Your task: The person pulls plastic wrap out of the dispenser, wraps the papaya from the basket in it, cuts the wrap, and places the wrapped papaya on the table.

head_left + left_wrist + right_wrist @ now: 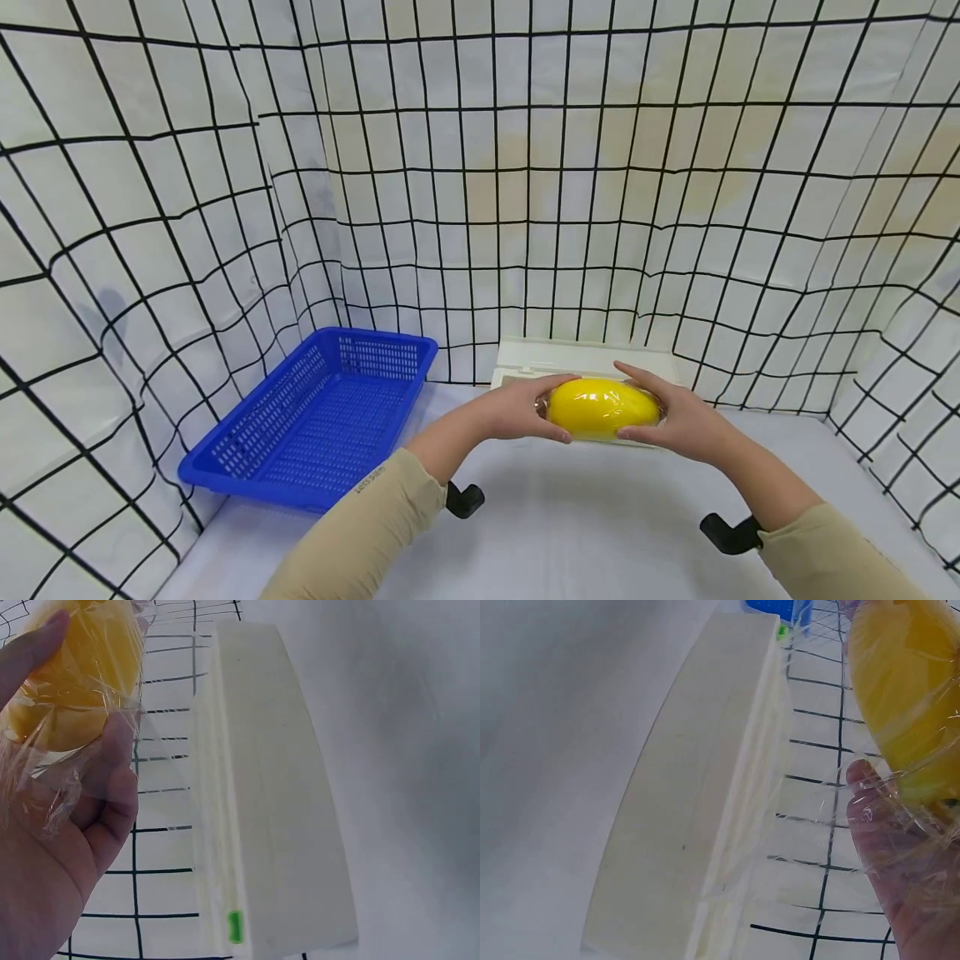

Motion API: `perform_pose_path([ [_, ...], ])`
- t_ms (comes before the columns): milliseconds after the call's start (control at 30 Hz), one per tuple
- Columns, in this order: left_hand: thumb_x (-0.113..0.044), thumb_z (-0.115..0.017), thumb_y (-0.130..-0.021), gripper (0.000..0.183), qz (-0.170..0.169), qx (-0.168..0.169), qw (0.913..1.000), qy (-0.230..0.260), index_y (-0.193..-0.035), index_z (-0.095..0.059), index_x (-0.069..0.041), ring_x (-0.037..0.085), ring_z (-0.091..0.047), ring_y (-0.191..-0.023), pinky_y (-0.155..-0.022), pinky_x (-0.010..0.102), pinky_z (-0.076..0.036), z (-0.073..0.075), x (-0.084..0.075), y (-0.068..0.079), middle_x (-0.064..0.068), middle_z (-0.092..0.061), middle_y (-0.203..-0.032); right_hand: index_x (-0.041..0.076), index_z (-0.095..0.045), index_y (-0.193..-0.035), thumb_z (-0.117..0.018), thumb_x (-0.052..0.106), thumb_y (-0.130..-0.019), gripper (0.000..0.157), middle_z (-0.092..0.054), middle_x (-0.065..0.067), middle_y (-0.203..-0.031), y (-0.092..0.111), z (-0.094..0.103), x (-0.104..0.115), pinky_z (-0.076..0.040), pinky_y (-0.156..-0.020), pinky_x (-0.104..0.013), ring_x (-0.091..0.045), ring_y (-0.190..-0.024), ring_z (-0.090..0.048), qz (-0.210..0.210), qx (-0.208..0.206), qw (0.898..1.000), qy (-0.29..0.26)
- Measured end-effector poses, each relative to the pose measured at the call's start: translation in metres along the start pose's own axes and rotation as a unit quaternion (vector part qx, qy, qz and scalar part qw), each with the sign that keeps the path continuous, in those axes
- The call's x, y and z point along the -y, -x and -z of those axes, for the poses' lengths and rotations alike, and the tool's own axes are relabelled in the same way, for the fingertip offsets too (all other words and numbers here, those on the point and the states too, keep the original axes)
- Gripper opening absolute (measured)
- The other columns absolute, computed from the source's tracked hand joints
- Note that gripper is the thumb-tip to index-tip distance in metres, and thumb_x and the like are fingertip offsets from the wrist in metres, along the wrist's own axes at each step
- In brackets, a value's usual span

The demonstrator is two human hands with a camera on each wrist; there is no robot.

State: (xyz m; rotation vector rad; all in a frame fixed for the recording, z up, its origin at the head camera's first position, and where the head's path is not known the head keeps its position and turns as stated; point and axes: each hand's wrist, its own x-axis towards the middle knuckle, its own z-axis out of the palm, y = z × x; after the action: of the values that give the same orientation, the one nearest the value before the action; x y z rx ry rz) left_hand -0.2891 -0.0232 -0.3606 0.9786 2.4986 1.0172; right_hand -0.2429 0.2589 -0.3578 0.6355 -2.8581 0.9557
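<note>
A glossy yellow oval fruit (602, 408), its exact kind unclear, is held up in front of a white lidded box, wrapped in clear plastic film (60, 795). My left hand (513, 410) grips its left end, thumb and fingers curved around it. The right hand (686, 421) holds the opposite end in the same way. Crinkled film bunches at both ends, over the palms, in the wrist views. Behind and below the fruit lies the long white box (289, 802), its lid raised and a green mark near one end. The hands partly hide this box in the head view.
A blue perforated plastic basket (300, 483) stands on the left of the white table surface (570, 533). Black wire grid panels (528, 171) backed with white sheeting rise at the back and both sides. Black wrist mounts (731, 533) stick out from the sleeves.
</note>
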Motion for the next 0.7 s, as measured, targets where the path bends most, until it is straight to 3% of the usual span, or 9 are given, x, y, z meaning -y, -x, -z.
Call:
perform_pose_path([
  [200,-0.047,-0.079,-0.081,0.076,-0.011,0.008,0.9997,0.019,-0.145,-0.039,-0.051,0.008,-0.055,-0.107,-0.098,0.041,-0.045,-0.013,0.011,-0.001,-0.019,-0.057,-0.126,0.027,-0.034,-0.154,-0.079,0.051,-0.08,0.09,-0.054,-0.013,-0.138,0.005,-0.009,-0.014,-0.052,-0.083,-0.038,-0.022,-0.099,-0.06,-0.026,0.019,0.999,-0.034],
  [300,-0.049,-0.079,-0.08,0.076,-0.007,0.009,0.9996,0.025,-0.144,-0.039,-0.052,0.008,-0.054,-0.109,-0.1,0.045,-0.043,-0.015,0.014,0.0,-0.02,-0.056,-0.128,0.024,-0.034,-0.154,-0.078,0.051,-0.081,0.09,-0.05,-0.013,-0.143,0.009,-0.011,-0.02,-0.055,-0.08,-0.04,-0.028,-0.102,-0.062,-0.025,0.012,0.999,-0.031],
  [500,-0.051,-0.078,-0.08,0.076,0.0,0.013,0.9997,0.021,-0.146,-0.041,-0.046,0.008,-0.054,-0.11,-0.102,0.046,-0.042,-0.016,0.018,0.001,-0.019,-0.056,-0.129,0.036,-0.026,-0.156,-0.082,0.06,-0.071,0.105,-0.044,-0.009,-0.15,0.017,-0.015,-0.014,-0.047,-0.092,-0.064,-0.038,-0.123,-0.054,0.001,-0.034,0.999,0.018],
  [700,-0.052,-0.077,-0.081,0.076,0.011,0.026,0.9994,0.019,-0.148,-0.042,-0.039,0.01,-0.053,-0.113,-0.106,0.051,-0.038,-0.017,0.021,-0.003,-0.018,-0.057,-0.128,0.043,-0.021,-0.156,-0.079,0.072,-0.063,0.113,-0.038,-0.009,-0.154,0.012,-0.025,-0.008,-0.049,-0.091,-0.061,-0.035,-0.117,-0.058,0.034,-0.021,0.994,0.106],
])
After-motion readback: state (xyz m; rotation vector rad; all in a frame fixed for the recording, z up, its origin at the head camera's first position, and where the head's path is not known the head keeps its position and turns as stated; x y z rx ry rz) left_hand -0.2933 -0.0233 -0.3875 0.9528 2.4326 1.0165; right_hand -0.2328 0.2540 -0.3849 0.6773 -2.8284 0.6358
